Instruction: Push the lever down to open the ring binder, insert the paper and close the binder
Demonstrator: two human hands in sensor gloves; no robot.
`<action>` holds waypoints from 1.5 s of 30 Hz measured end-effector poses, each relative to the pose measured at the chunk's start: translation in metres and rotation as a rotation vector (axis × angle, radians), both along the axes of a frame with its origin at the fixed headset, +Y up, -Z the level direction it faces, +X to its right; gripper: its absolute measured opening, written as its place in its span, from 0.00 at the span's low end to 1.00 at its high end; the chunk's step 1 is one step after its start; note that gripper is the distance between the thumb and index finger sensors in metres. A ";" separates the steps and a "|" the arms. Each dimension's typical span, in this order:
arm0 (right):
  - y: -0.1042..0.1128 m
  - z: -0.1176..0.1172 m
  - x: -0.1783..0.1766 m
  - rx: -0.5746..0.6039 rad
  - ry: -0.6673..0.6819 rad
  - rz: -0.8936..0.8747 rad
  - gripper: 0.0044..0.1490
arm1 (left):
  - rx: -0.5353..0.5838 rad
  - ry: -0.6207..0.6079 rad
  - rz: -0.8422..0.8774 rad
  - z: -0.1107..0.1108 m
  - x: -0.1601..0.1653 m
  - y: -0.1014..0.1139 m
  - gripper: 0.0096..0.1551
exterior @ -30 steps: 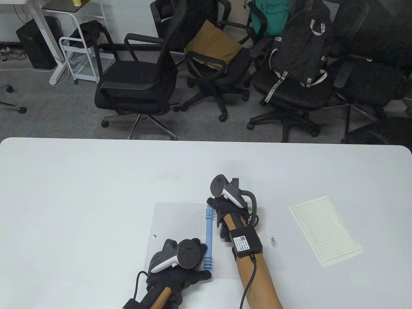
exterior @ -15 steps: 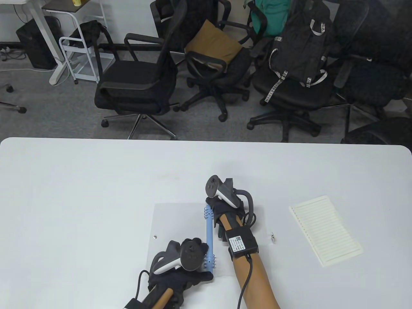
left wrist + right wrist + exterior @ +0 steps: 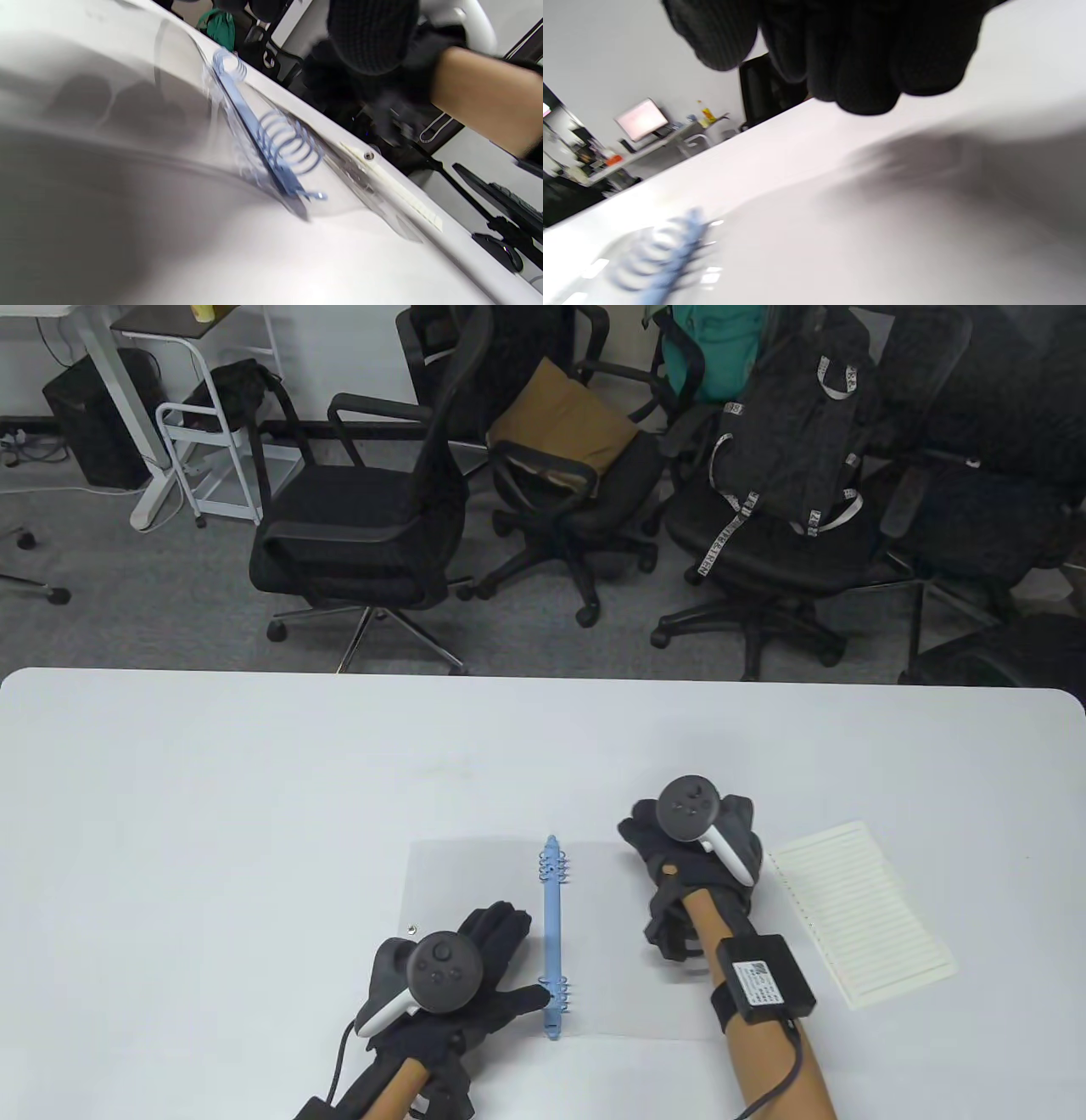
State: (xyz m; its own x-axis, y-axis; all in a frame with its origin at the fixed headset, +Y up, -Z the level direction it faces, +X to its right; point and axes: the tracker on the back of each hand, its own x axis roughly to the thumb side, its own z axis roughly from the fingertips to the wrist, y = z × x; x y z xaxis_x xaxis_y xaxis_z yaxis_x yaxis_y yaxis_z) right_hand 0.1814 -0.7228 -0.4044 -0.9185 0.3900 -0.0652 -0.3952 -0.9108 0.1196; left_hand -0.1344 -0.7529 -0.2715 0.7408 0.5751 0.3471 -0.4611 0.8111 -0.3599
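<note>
The ring binder lies open flat on the table, with clear covers and a blue spine. Ring prongs stick out to both sides at each end of the spine. My left hand rests flat on the left cover with fingers spread, its thumb tip beside the near rings. My right hand hovers over the right cover between the spine and the lined paper, holding nothing. The left wrist view shows the spine and my right hand behind it. The right wrist view shows hanging fingers and the blurred spine.
The white table stretches wide to the left and behind the binder. Several office chairs and a black backpack stand on the floor past the far edge.
My right hand left the far end of the spine and moved right toward the paper. My left hand let go of the near end and lies flat on the left cover. The prongs now stand spread.
</note>
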 end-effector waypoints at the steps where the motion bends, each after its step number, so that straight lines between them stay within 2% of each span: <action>1: 0.002 0.005 0.014 -0.010 -0.018 0.047 0.36 | 0.003 0.004 0.006 0.000 -0.002 0.001 0.52; 3: 0.003 0.018 0.054 -0.045 -0.077 0.168 0.39 | 0.015 0.012 0.035 0.001 -0.005 0.005 0.51; 7: -0.004 0.044 0.114 -0.103 -0.179 0.283 0.43 | 0.050 0.004 0.063 0.006 -0.004 0.011 0.51; 13: -0.018 0.064 0.173 -0.167 -0.300 0.293 0.46 | 0.062 -0.023 0.063 0.010 0.000 0.013 0.52; 18: -0.035 0.068 0.203 -0.271 -0.333 0.325 0.48 | 0.041 -0.037 0.042 0.010 0.001 0.010 0.52; 23: -0.047 0.069 0.213 -0.317 -0.336 0.243 0.53 | 0.024 -0.039 0.034 0.009 0.001 0.008 0.52; 27: -0.048 0.066 0.206 -0.321 -0.304 0.351 0.54 | 0.016 -0.039 0.024 0.009 0.001 0.007 0.52; 34: -0.048 0.065 0.202 -0.322 -0.308 0.379 0.53 | 0.027 -0.041 -0.010 0.009 0.002 0.007 0.52; 45: -0.050 0.058 0.210 -0.478 -0.356 0.224 0.56 | 0.040 -0.076 -0.125 0.009 0.008 0.003 0.52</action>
State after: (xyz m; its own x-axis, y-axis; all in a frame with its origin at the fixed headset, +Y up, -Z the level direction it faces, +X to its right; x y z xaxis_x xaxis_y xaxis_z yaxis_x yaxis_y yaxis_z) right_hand 0.3916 -0.7725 -0.3468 -0.8645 0.0430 -0.5008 -0.2914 -0.8547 0.4296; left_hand -0.1268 -0.7501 -0.2627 0.7767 0.4642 0.4257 -0.3279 0.8751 -0.3559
